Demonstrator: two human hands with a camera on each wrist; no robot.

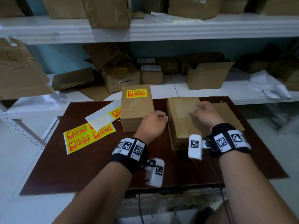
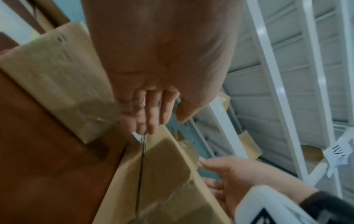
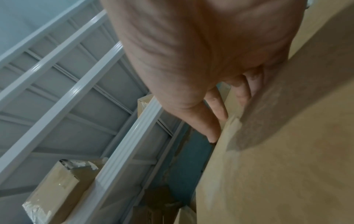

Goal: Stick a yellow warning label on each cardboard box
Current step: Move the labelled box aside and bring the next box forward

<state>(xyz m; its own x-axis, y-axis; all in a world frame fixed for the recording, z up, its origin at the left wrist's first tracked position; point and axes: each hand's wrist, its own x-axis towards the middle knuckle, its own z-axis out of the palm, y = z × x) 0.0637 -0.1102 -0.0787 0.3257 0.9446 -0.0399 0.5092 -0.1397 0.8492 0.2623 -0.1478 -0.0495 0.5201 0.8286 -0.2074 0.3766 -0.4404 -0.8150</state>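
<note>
Your right hand (image 1: 204,114) rests with curled fingers on the unlabelled cardboard box (image 1: 184,120). Your left hand (image 1: 152,122), loosely curled, holds nothing beside it.

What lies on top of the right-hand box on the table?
Only the right hand rests on the box; no label shows. What the hand covers cannot be seen.
</note>
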